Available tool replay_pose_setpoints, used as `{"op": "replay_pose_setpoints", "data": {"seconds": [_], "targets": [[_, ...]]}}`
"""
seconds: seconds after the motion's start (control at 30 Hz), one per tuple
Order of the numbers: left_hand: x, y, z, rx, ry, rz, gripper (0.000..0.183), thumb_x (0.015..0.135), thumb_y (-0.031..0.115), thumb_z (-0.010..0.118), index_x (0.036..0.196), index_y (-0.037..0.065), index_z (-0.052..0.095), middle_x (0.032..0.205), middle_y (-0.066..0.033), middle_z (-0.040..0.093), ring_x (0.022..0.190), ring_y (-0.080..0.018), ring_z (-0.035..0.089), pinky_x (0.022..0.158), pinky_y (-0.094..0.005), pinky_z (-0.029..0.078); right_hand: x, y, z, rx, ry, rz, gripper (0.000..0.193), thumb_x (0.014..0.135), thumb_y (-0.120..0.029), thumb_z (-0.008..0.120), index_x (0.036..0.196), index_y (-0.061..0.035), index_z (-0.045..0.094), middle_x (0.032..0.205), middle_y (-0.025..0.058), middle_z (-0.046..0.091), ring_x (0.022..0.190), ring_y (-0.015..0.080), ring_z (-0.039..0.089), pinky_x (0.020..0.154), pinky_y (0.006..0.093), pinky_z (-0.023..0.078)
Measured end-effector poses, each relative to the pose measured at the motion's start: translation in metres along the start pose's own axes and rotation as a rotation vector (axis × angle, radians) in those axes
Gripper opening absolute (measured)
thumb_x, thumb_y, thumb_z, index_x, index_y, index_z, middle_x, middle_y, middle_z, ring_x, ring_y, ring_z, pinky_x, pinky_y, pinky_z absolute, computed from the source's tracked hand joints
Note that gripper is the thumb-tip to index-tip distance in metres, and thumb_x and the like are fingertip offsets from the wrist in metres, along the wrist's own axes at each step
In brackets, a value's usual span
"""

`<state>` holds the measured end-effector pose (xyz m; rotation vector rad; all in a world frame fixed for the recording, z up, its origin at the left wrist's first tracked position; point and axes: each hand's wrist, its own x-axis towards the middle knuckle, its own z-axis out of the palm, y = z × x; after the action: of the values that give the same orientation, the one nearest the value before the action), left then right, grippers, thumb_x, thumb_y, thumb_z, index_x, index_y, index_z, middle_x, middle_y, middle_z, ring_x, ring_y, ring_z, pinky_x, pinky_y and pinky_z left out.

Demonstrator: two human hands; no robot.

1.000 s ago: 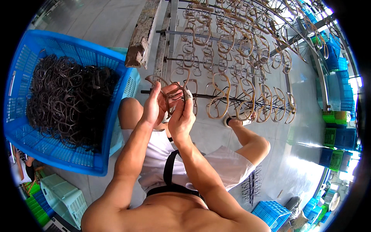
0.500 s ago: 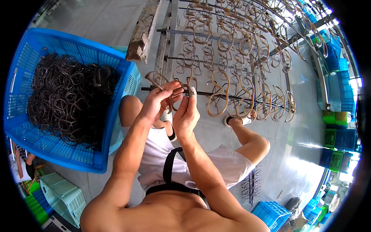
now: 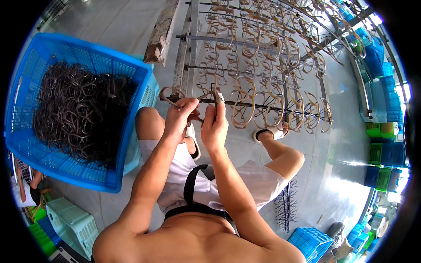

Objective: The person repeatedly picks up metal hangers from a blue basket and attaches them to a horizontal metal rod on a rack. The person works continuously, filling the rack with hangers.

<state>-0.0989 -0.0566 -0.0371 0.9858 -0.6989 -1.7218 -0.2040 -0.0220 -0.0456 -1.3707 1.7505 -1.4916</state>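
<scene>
Both hands are raised together at the near end of a thin dark rod (image 3: 258,105). My left hand (image 3: 177,120) pinches a brown, looped eyeglass frame (image 3: 172,104) that sticks out to its left. Close beside it, my right hand (image 3: 215,125) has thumb and index finger closed on a brown eyeglass frame (image 3: 215,84) at the rod; a pale wrap covers the index fingertip. Whether both hands grip the same frame is hidden by the fingers. More light-brown frames (image 3: 250,115) hang along the rod to the right.
A blue basket (image 3: 90,179) full of dark frames (image 3: 79,114) stands at my left. Ahead, a metal rack (image 3: 193,26) carries several rods of hanging frames, beside a worn wooden beam (image 3: 158,37). Near my right leg are a bundle of thin dark wires (image 3: 286,208) and a small blue basket (image 3: 309,241).
The left hand has lowered slightly, and its frame has tilted flatter. The right hand stays at the rod, shifted a little right. The whole view has moved slightly.
</scene>
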Motion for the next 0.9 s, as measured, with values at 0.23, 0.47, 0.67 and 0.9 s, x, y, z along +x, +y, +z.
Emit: {"op": "replay_pose_setpoints", "data": {"seconds": [0.23, 0.47, 0.67, 0.9], "targets": [[0.011, 0.016, -0.016, 0.523, 0.090, 0.141, 0.026, 0.087, 0.030, 0.060, 0.083, 0.004, 0.065, 0.066, 0.0018, 0.059, 0.053, -0.0030, 0.046, 0.045, -0.0182, 0.033, -0.029, -0.018, -0.153, -0.022, -0.752, 0.174, 0.039, 0.086, -0.009, 0.057, 0.124, -0.0028, 0.048, 0.094, 0.0118, 0.062, 0.081, 0.0201, 0.061, 0.073, 0.0310, 0.049], [-0.013, -0.019, -0.002, 0.563, 0.009, 0.324, 0.028, 0.089, 0.016, 0.052, 0.110, -0.003, 0.061, 0.076, 0.0000, 0.059, 0.064, -0.0094, 0.051, 0.057, -0.0226, 0.041, 0.053, 0.133, -0.438, -0.808, 0.083, 0.362, 0.033, 0.084, -0.017, 0.053, 0.113, -0.0018, 0.054, 0.075, 0.0148, 0.065, 0.073, 0.0337, 0.061, 0.069, 0.0397, 0.047], [-0.023, -0.006, -0.038, 1.281, 0.373, 0.855, 0.034, 0.082, 0.014, 0.058, 0.114, 0.002, 0.057, 0.098, -0.0123, 0.054, 0.084, -0.0217, 0.053, 0.069, -0.0315, 0.045, 0.121, 0.183, -0.434, -1.305, 0.040, 0.023, 0.059, 0.076, -0.019, 0.063, 0.130, -0.0124, 0.041, 0.135, 0.0102, 0.031, 0.126, 0.0325, 0.029, 0.101, 0.0418, 0.032], [0.027, 0.008, -0.044, 1.913, 0.189, 0.960, 0.024, 0.070, 0.011, 0.065, 0.093, 0.011, 0.057, 0.093, -0.0112, 0.054, 0.087, -0.0325, 0.048, 0.077, -0.0428, 0.042, 0.157, 0.250, -0.414, -1.247, 0.145, -0.049, 0.030, 0.076, -0.017, 0.063, 0.104, -0.0085, 0.056, 0.122, 0.0158, 0.044, 0.124, 0.0392, 0.032, 0.104, 0.0470, 0.027]]}}
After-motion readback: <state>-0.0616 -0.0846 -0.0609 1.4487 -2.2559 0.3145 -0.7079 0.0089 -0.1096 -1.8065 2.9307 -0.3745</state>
